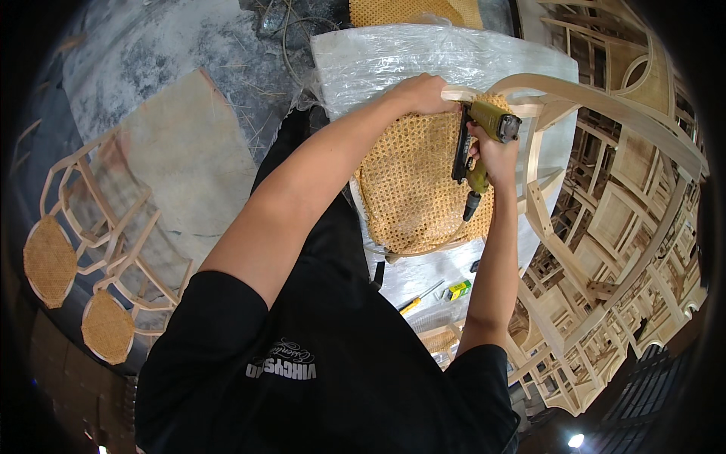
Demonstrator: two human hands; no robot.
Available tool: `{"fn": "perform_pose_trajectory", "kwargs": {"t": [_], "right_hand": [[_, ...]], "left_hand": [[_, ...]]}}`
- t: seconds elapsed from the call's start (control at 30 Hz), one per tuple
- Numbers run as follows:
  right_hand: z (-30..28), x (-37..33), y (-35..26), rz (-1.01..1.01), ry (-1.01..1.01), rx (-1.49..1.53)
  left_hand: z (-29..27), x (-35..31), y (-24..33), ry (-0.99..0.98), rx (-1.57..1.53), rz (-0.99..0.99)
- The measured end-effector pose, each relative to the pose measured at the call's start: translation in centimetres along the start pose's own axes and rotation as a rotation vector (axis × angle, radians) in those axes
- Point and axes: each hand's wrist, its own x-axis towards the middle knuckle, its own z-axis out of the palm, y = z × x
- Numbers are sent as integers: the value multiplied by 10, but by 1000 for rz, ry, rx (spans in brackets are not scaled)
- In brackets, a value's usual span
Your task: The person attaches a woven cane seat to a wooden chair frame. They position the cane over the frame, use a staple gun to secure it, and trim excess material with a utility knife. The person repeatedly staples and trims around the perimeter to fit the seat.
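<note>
A pneumatic staple gun (493, 119), olive green with a black magazine, is in my right hand (496, 155), whose fingers wrap its handle. Its nose end is close to the top rail of a pale wooden chair frame (537, 208). My left hand (422, 94) is closed around that rail at its left end; some fingers are hidden behind the wood. Woven cane webbing (412, 181) spreads below both hands, its top edge up against the rail. From the gun's handle an air hose fitting (472, 206) points down over the cane.
Clear plastic film covers the work surface (363, 57). A yellow-handled screwdriver (412, 305) and a small green-and-yellow box (459, 290) lie near me. More cane (408, 10) is at the far side. Wooden frames (620, 204) pile up at right; chairs with round cane seats (50, 261) stand left.
</note>
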Motion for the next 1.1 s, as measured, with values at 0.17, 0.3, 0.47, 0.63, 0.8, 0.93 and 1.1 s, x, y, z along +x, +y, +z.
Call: {"fn": "perform_pose_trajectory", "kwargs": {"t": [0.17, 0.3, 0.47, 0.63, 0.8, 0.93, 1.1], "right_hand": [[2, -1, -5, -1, -5, 35], [2, -4, -1, -17, 0, 55], [1, -8, 7, 2, 0, 37], [6, -9, 5, -27, 2, 51], [14, -5, 5, -73, 26, 45], [18, -4, 1, -63, 44, -54], [16, 1, 0, -46, 33, -159]], "left_hand": [[-1, -1, 0, 15, 22, -22], [-1, -1, 0, 17, 19, -2], [-2, -2, 1, 15, 28, -14], [-1, -3, 1, 40, 35, -12], [1, 0, -1, 23, 15, -15], [4, -2, 0, 65, 40, 2], [4, 2, -4, 52, 34, -14]]}}
